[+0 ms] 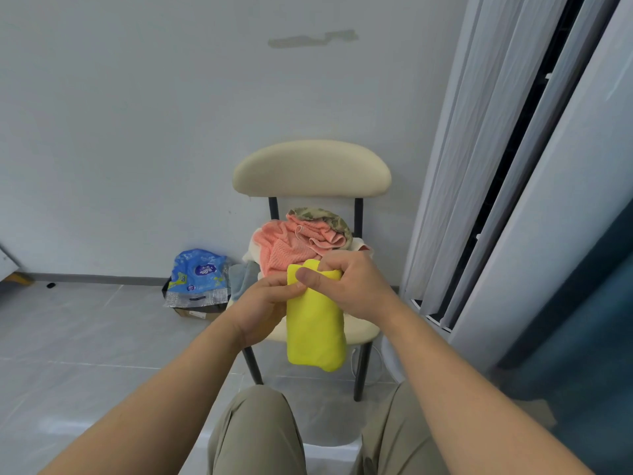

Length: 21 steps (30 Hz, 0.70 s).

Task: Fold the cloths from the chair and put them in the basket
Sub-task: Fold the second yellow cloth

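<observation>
Cloth: soft bright-yellow microfibre cloth (315, 334), folded into a narrow strip, hanging in the air before the front edge of the cream padded chair (311, 168).
Left hand (263, 305): fingers (279, 286) clenched on the strip's top left corner.
Right hand (349, 286): pinching the strip's top edge.
Pile: crumpled salmon-pink towel (291, 246) and others on the seat.
Basket: not in view.
Risk: if either pinch eases, the hanging layers could slide apart and undo the fold.

- Bright yellow folded cloth (315, 332): narrow strip hanging vertically before the seat, top edge pinched by left hand (263, 303) and right hand (352, 286).
- Crumpled salmon-pink knitted cloth (287, 248): heaped on cream padded chair (311, 168) seat.
- Olive patterned cloth (325, 216): behind it, touching.
</observation>
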Available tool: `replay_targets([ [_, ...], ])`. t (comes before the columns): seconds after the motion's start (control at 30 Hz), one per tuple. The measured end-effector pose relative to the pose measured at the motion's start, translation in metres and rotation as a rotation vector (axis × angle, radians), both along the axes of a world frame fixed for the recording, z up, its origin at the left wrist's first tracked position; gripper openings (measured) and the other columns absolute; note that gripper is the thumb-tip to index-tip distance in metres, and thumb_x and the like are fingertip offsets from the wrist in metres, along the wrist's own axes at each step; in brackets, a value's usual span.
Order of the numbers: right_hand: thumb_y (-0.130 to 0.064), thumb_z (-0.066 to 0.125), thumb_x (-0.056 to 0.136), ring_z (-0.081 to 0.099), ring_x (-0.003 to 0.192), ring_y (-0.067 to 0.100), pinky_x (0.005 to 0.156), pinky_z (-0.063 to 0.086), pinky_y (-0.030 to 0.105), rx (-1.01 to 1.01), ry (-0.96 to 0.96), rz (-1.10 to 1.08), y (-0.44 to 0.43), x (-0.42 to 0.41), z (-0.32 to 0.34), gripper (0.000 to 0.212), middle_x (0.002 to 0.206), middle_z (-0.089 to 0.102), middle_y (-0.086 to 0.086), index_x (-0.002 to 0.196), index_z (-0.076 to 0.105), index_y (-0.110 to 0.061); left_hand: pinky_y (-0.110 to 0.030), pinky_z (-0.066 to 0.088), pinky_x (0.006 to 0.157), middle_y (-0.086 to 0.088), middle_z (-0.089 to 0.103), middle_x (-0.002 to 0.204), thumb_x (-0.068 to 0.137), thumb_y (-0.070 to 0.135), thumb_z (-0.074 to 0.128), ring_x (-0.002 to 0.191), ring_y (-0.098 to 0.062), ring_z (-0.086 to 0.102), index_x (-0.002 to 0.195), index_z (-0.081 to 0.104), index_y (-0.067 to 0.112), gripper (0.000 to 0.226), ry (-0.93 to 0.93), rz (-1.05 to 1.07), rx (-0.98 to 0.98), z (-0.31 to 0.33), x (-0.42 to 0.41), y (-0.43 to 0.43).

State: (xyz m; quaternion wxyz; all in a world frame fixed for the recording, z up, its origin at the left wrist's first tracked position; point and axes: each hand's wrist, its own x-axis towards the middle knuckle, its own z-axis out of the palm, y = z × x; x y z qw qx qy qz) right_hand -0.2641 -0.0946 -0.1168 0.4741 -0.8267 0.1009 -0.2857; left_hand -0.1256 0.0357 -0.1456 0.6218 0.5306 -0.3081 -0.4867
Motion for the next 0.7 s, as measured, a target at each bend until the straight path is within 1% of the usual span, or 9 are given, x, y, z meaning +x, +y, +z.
replay_targets([
  [0.1, -0.041, 0.077, 0.088, 0.035, 0.059, 0.02, 0.057, 0.031, 0.032, 0.122, -0.011, 0.042, 0.0, 0.0, 0.003, 0.066, 0.061, 0.034, 0.009, 0.061, 0.037, 0.004, -0.045, 0.055, 0.094, -0.022, 0.068, 0.126, 0.088, 0.019, 0.063, 0.114, -0.038, 0.067, 0.119, 0.074, 0.007, 0.035, 0.094, -0.053, -0.022, 0.005, 0.0, 0.001],
  [0.17, -0.04, 0.076, 0.089, 0.034, 0.058, 0.02, 0.056, 0.031, 0.031, 0.149, -0.006, 0.063, -0.001, 0.0, 0.003, 0.067, 0.06, 0.033, 0.009, 0.06, 0.035, 0.004, -0.046, 0.056, 0.092, -0.024, 0.068, 0.125, 0.085, 0.02, 0.065, 0.112, -0.039, 0.067, 0.119, 0.073, 0.004, 0.038, 0.12, -0.053, -0.018, 0.009, 0.0, 0.002],
  [0.33, -0.046, 0.078, 0.086, 0.041, 0.06, 0.014, 0.058, 0.034, 0.026, 0.188, 0.085, 0.122, -0.009, -0.003, 0.003, 0.061, 0.063, 0.042, 0.014, 0.073, 0.056, 0.01, -0.042, 0.061, 0.082, -0.025, 0.071, 0.12, 0.091, 0.017, 0.071, 0.1, -0.035, 0.072, 0.12, 0.069, -0.002, 0.035, -0.023, 0.075, 0.097, 0.014, 0.006, 0.003],
  [0.4, -0.03, 0.073, 0.093, 0.041, 0.052, 0.003, 0.053, 0.035, 0.016, 0.296, 0.095, 0.156, -0.011, -0.005, 0.004, 0.042, 0.054, 0.046, 0.001, 0.076, 0.062, 0.007, -0.041, 0.061, 0.075, -0.025, 0.072, 0.114, 0.091, 0.022, 0.068, 0.093, -0.034, 0.074, 0.118, 0.07, 0.0, 0.036, -0.055, 0.11, 0.137, 0.014, 0.007, 0.003],
  [0.47, -0.016, 0.067, 0.097, 0.035, 0.045, 0.0, 0.044, 0.029, 0.013, 0.401, 0.104, 0.165, -0.011, -0.006, 0.003, 0.024, 0.053, 0.043, -0.011, 0.077, 0.063, -0.003, -0.046, 0.06, 0.081, -0.024, 0.073, 0.113, 0.086, 0.027, 0.068, 0.096, -0.038, 0.073, 0.12, 0.07, 0.002, 0.042, -0.052, 0.112, 0.151, 0.014, 0.007, 0.003],
  [0.5, -0.018, 0.068, 0.097, 0.033, 0.046, 0.003, 0.042, 0.027, 0.016, 0.444, 0.101, 0.159, -0.011, -0.005, 0.0, 0.023, 0.056, 0.041, -0.008, 0.08, 0.063, -0.003, -0.049, 0.059, 0.087, -0.023, 0.073, 0.115, 0.086, 0.028, 0.068, 0.102, -0.04, 0.072, 0.122, 0.068, 0.002, 0.044, -0.038, 0.105, 0.155, 0.014, 0.007, 0.003],
  [0.57, -0.027, 0.072, 0.095, 0.032, 0.05, 0.009, 0.043, 0.024, 0.022, 0.492, 0.093, 0.121, -0.01, -0.003, -0.006, 0.036, 0.064, 0.038, 0.0, 0.09, 0.061, 0.006, -0.051, 0.057, 0.094, -0.022, 0.072, 0.119, 0.092, 0.025, 0.065, 0.11, -0.041, 0.07, 0.125, 0.066, 0.002, 0.041, -0.013, 0.095, 0.161, 0.013, 0.005, 0.001],
  [0.6, -0.032, 0.073, 0.093, 0.033, 0.052, 0.01, 0.044, 0.025, 0.023, 0.504, 0.101, 0.1, -0.01, -0.002, -0.009, 0.041, 0.067, 0.038, 0.004, 0.091, 0.061, 0.007, -0.051, 0.057, 0.094, -0.021, 0.072, 0.119, 0.096, 0.024, 0.063, 0.11, -0.04, 0.07, 0.125, 0.066, 0.003, 0.036, -0.01, 0.1, 0.169, 0.012, 0.005, 0.001],
  [0.7, -0.042, 0.074, 0.091, 0.041, 0.06, 0.015, 0.049, 0.035, 0.029, 0.471, 0.11, -0.04, -0.012, 0.003, -0.018, 0.04, 0.072, 0.041, 0.009, 0.081, 0.065, -0.004, -0.046, 0.06, 0.088, -0.016, 0.075, 0.114, 0.1, 0.023, 0.061, 0.107, -0.036, 0.072, 0.12, 0.068, 0.01, 0.025, -0.075, 0.137, 0.206, 0.012, 0.002, 0.0],
])
